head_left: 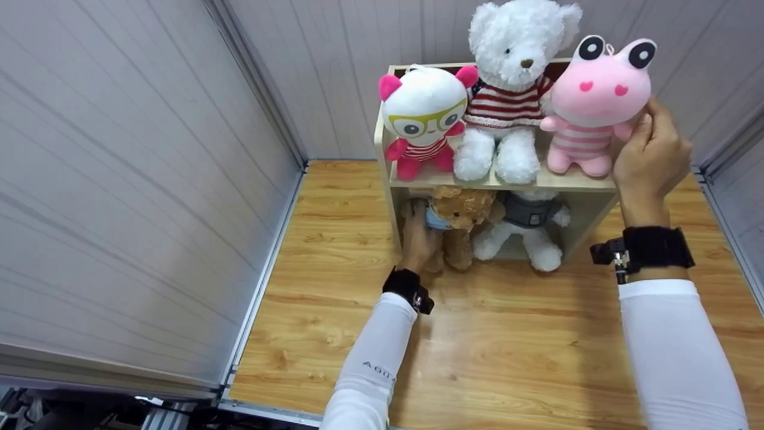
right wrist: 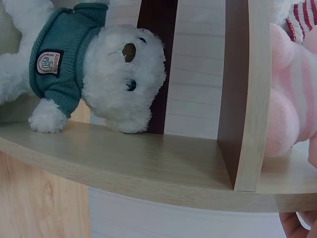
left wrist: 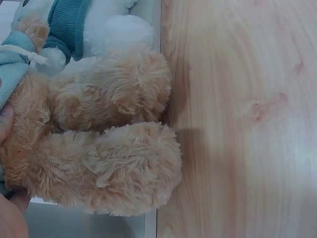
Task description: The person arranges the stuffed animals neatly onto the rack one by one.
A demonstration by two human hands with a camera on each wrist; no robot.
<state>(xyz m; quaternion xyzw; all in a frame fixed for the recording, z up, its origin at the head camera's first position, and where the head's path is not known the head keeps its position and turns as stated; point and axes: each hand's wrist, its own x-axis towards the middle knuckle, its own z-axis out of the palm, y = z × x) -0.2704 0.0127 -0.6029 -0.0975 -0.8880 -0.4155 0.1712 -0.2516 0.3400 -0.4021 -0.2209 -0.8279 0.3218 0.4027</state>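
Observation:
On the lower tier of the small wooden shelf [head_left: 381,143], my left hand [head_left: 419,239] grips a brown teddy bear [head_left: 458,209] by its body; its furry legs [left wrist: 114,163] reach the shelf's front edge. Beside it sits a white bear [right wrist: 124,74] in a dark sweater. My right hand [head_left: 653,155] holds the right side of the shelf at upper-tier height, its fingers [right wrist: 292,225] outside the side panel. A pink frog plush [head_left: 600,89] sits right by that hand. The head hides part of the right hand's contact.
The upper tier also holds a white bear in a striped sweater [head_left: 513,107] and a panda-like plush with yellow glasses [head_left: 425,113]. Wood-patterned floor [head_left: 334,286] lies in front. Pale panels [head_left: 149,149] stand left, behind and right.

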